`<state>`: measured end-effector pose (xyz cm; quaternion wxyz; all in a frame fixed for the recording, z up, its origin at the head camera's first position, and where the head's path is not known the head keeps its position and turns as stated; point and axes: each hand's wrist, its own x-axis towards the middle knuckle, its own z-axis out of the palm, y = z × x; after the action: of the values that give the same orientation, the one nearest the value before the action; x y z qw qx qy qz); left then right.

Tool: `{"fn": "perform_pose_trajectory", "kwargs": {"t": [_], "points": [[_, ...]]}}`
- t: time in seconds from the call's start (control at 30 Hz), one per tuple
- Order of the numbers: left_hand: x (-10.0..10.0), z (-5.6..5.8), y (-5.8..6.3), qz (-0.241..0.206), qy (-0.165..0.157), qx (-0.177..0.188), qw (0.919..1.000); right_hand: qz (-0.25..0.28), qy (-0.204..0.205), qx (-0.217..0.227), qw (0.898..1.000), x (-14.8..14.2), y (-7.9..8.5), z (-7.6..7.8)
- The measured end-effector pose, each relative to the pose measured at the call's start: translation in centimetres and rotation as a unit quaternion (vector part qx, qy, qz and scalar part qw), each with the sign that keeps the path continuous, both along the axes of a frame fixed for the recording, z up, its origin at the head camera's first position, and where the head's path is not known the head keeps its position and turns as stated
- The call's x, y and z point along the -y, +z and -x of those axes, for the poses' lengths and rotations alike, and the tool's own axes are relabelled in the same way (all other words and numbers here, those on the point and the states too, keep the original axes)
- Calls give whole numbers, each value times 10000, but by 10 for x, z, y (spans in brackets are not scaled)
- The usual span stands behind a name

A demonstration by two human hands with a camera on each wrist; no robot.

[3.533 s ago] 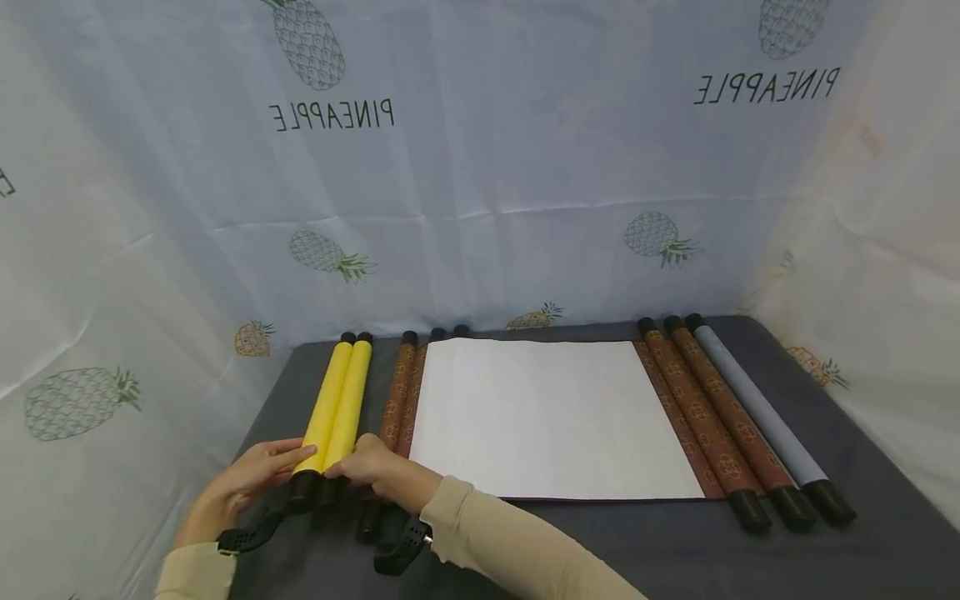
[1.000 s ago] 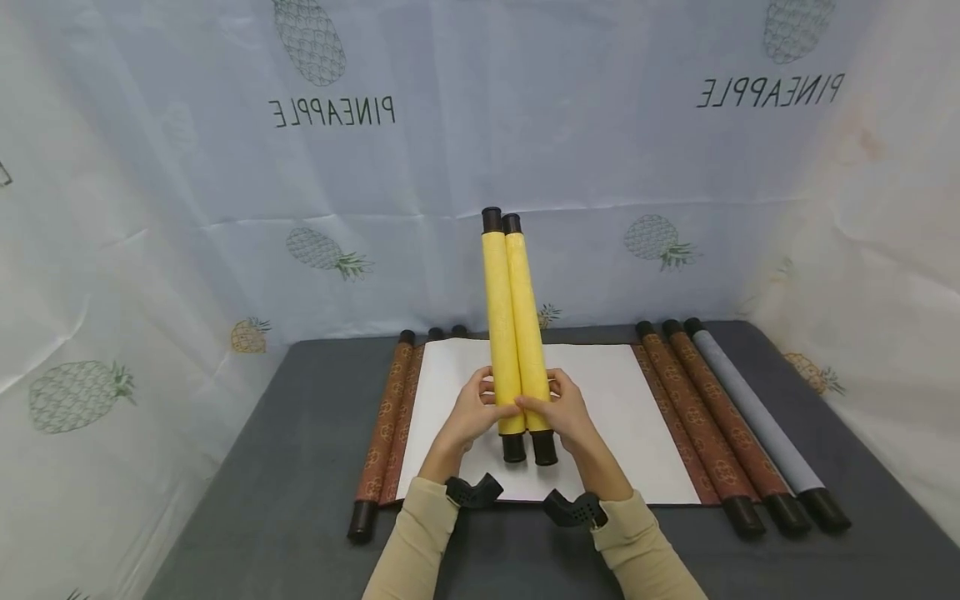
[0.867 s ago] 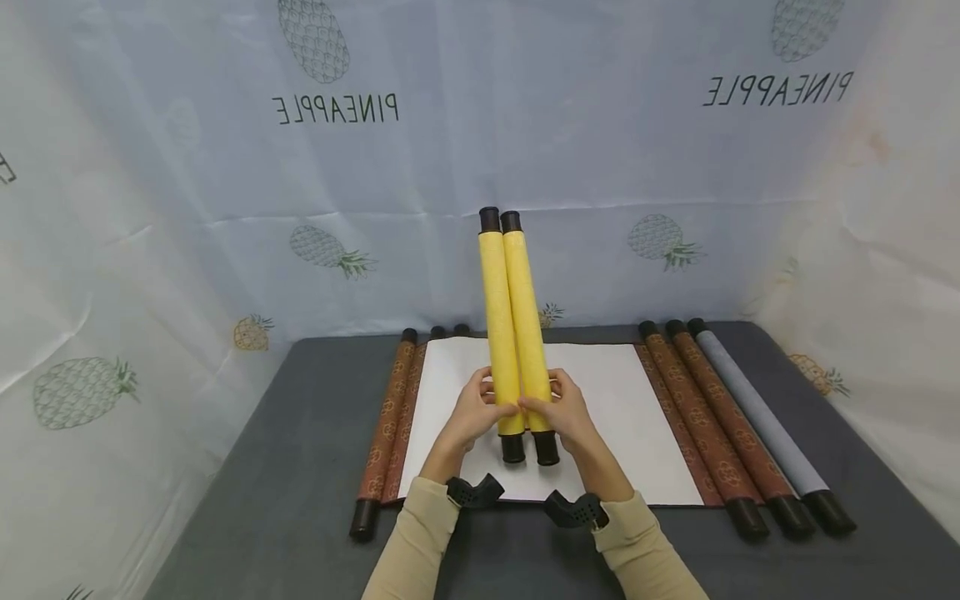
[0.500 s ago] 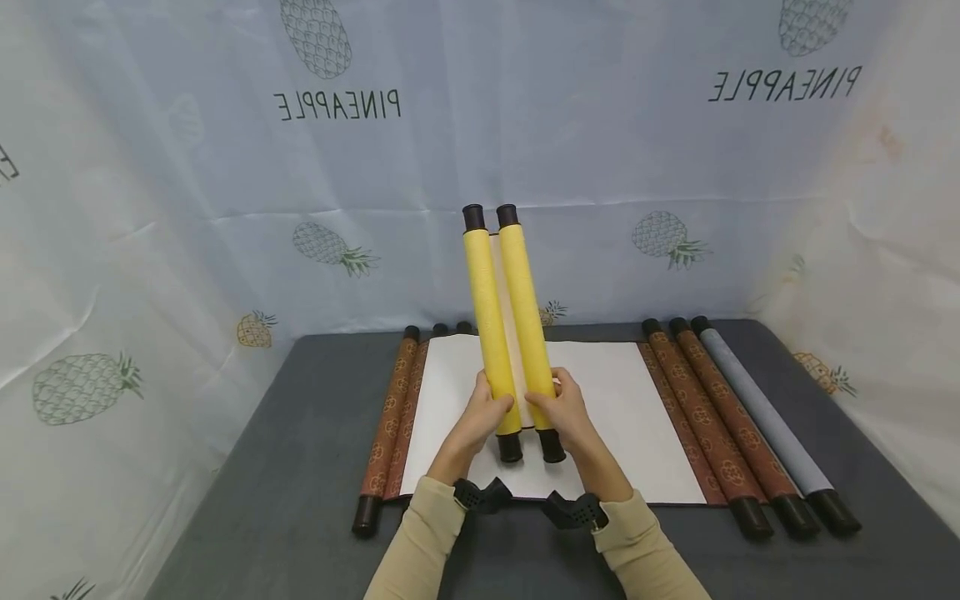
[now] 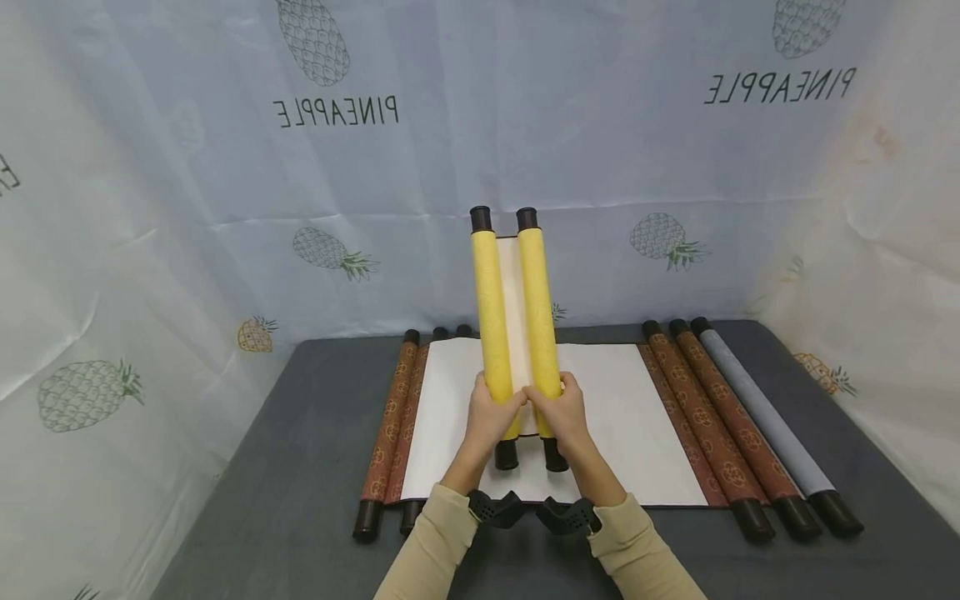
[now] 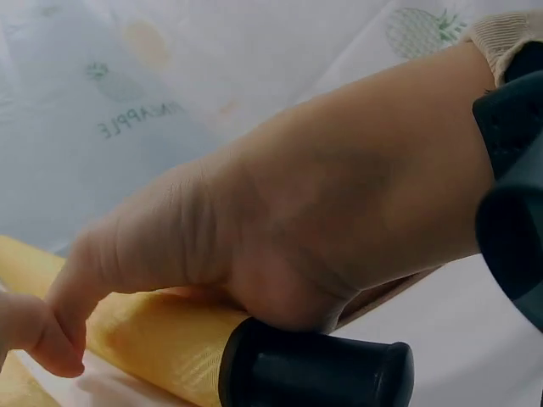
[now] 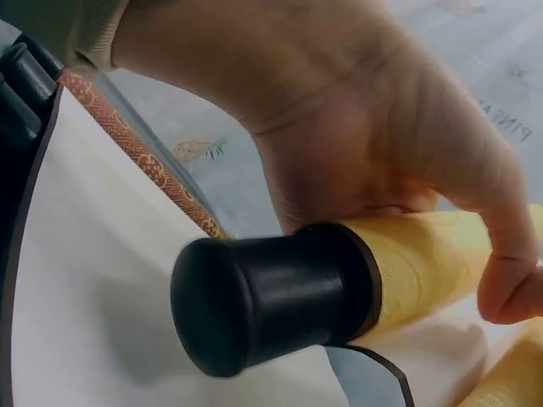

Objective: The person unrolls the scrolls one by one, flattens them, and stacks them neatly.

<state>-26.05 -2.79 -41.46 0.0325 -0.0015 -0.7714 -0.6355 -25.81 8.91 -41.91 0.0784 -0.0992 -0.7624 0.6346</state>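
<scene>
A yellow scroll with black end knobs is held up over the table, tilted away at its far end. Its two rollers stand slightly apart, with a narrow strip of pale paper between them. My left hand grips the near part of the left roller, and my right hand grips the right roller. Both thumbs meet over the strip. In the left wrist view a black knob pokes out below the palm. The right wrist view shows the other roller's knob under my right hand. Fingers behind the rollers are mostly hidden.
Beneath lies an unrolled brown patterned scroll with a white sheet. A brown roller lies at its left. Brown rollers and a grey scroll lie at its right. A pineapple-print curtain surrounds the dark table.
Both hands have lifted the yellow scroll from the table's left side and brought it to the middle. Its rollers, first touching, have parted, and the pale strip between them has widened.
</scene>
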Motion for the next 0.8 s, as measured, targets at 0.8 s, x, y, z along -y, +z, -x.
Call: {"fn": "perform_pose_trajectory", "kwargs": {"t": [0.8], "points": [[19, 8, 0, 193, -55, -229, 9995, -253, 407, -3, 9989, -25, 2, 7]]}}
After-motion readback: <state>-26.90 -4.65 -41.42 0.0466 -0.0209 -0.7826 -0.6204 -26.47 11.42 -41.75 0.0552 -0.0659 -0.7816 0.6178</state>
